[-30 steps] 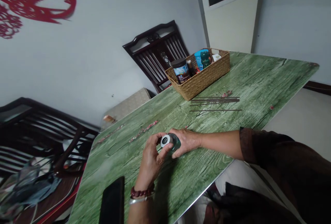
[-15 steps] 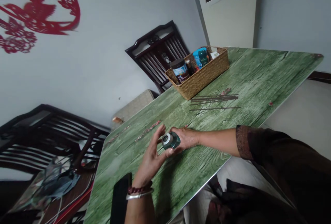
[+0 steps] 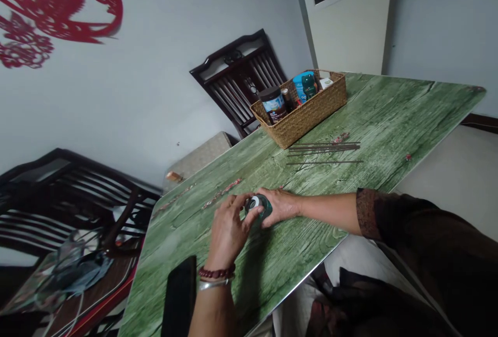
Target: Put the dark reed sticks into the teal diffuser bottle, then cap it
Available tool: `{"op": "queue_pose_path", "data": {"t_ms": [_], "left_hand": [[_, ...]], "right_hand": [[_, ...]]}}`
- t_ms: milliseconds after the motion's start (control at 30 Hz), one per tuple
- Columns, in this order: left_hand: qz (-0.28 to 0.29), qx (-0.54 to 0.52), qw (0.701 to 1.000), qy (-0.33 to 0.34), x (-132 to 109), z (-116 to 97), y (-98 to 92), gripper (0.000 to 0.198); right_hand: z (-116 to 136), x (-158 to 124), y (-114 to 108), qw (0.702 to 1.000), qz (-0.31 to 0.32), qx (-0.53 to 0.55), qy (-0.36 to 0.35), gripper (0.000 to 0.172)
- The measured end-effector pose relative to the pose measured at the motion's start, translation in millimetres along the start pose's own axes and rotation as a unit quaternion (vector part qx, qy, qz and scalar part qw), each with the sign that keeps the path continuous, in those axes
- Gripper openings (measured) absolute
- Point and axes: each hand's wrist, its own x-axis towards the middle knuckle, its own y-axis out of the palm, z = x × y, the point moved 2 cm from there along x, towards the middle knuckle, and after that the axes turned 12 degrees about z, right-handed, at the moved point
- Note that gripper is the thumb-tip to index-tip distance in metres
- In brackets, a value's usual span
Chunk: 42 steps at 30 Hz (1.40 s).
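A small dark green glass bottle (image 3: 265, 207) with a silver-white ring at its neck is over the table in front of me, its mouth tilted toward me. My right hand (image 3: 282, 205) is wrapped round the bottle's body from the right. From the left, my left hand (image 3: 232, 225) closes its thumb and fingers on the pale neck ring (image 3: 254, 202). A beaded bracelet and a silver bangle circle the left wrist. Beyond the hands, several thin dark sticks (image 3: 324, 148) lie on the green wood-patterned table (image 3: 373, 113).
A woven basket (image 3: 317, 112) with jars and packets stands at the table's far side. A black phone-like slab (image 3: 179, 295) lies left of my left forearm. Dark wooden chairs (image 3: 237, 75) stand beyond the table and at the left, where one (image 3: 58, 191) carries bags.
My left hand, spread beside the bottle before, has closed its fingers on the neck ring. My right hand keeps its hold. The view has shifted slightly.
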Motion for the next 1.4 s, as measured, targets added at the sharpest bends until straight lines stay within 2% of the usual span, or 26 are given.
{"op": "queue_pose_path", "data": {"t_ms": [100,167,233,333,433,533,633,767,867,967,1067,1133,1200,1233,1300,1333,1400], "left_hand": [[0.031,-0.002,0.998,0.054,3.2,-5.2,1.0,0.032],[0.051,-0.020,0.994,0.099,1.3,-6.5,1.3,0.036],[0.048,-0.033,0.992,0.113,-1.3,-5.2,2.2,0.043],[-0.018,-0.016,0.998,0.054,-0.5,-0.5,4.3,0.061],[-0.053,0.023,0.998,-0.001,5.2,2.0,7.0,0.047],[-0.032,0.031,0.999,0.030,8.9,1.8,9.0,0.033],[-0.011,0.023,0.997,0.078,6.9,2.9,10.6,0.035],[-0.043,0.020,0.999,0.027,4.8,6.0,10.2,0.056],[-0.053,0.020,0.998,-0.006,8.8,3.5,8.8,0.037],[-0.051,0.008,0.999,0.006,15.2,-0.3,8.3,0.023],[-0.055,-0.016,0.998,0.023,15.8,0.4,9.2,0.022],[-0.087,-0.088,0.992,0.016,7.5,5.5,8.5,0.033],[-0.130,-0.223,0.966,-0.004,-9.5,13.9,6.6,0.041],[-0.147,-0.300,0.942,-0.015,-20.6,18.3,5.7,0.040],[-0.122,-0.447,0.886,-0.025,-44.4,24.5,5.3,0.045],[-0.117,-0.503,0.856,-0.022,-56.1,26.1,4.9,0.053],[-0.112,-0.586,0.802,-0.022,-75.4,26.7,5.8,0.064]], "right_hand": [[-2.6,1.4,2.0,1.000,-0.018,-0.006,0.007,0.076],[-4.3,2.7,3.0,1.000,-0.026,-0.012,0.008,0.075],[-5.7,4.0,3.2,0.999,-0.033,-0.016,0.014,0.075],[-6.2,5.9,3.5,0.999,-0.029,-0.017,0.038,0.075],[-5.0,8.0,3.7,0.998,-0.035,-0.024,0.051,0.075],[-5.2,10.8,4.6,0.998,-0.043,-0.025,0.049,0.075],[-7.1,13.2,5.4,0.998,-0.052,-0.024,0.036,0.072],[-8.6,13.8,5.8,0.998,-0.052,-0.024,0.037,0.072],[-7.7,13.4,5.8,0.998,-0.047,-0.024,0.046,0.075],[-5.9,14.3,6.8,0.996,-0.044,-0.033,0.066,0.076],[-3.1,16.0,6.7,0.997,-0.034,-0.026,0.070,0.080],[0.0,15.2,2.0,0.998,-0.030,0.002,0.052,0.089],[4.3,9.7,-10.6,0.996,-0.063,0.049,0.035,0.091],[7.2,4.4,-20.1,0.992,-0.091,0.077,0.032,0.084],[15.4,-11.8,-43.3,0.979,-0.144,0.138,0.031,0.064],[21.4,-21.8,-55.4,0.974,-0.145,0.171,0.022,0.061],[36.2,-44.9,-79.2,0.961,-0.155,0.230,-0.012,0.067]]}}
